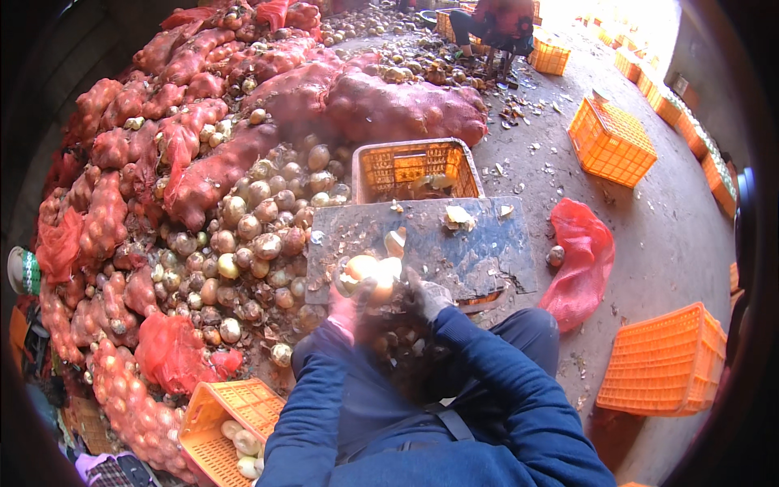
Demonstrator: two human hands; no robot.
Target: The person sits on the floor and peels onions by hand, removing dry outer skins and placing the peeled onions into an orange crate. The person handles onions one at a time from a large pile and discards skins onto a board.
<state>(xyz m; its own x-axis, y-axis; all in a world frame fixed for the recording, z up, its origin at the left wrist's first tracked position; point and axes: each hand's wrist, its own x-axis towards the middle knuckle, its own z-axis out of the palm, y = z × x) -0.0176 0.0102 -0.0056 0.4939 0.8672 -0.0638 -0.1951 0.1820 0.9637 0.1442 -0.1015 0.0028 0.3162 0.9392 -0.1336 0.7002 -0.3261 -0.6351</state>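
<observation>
My left hand (348, 307), in a pinkish glove, is wrapped around a pale, partly peeled onion (383, 286) at the near edge of a worn board (487, 243). Glare and blur soften the onion's outline, and it may be more than one. My right hand (431, 298), in a greyish glove, is just right of the onion; whether something is in its fingers cannot be made out. A curved piece of onion (395, 241) stands out behind the onion. White onion scraps (459, 218) lie farther back on the board.
Loose onions (261, 225) and red mesh sacks (405, 109) are heaped at left. An orange crate (417, 146) stands behind the board. Another crate (234, 405) at lower left holds peeled onions. More crates (663, 359) and a red mesh bag (581, 262) are at right. A person (502, 24) sits far back.
</observation>
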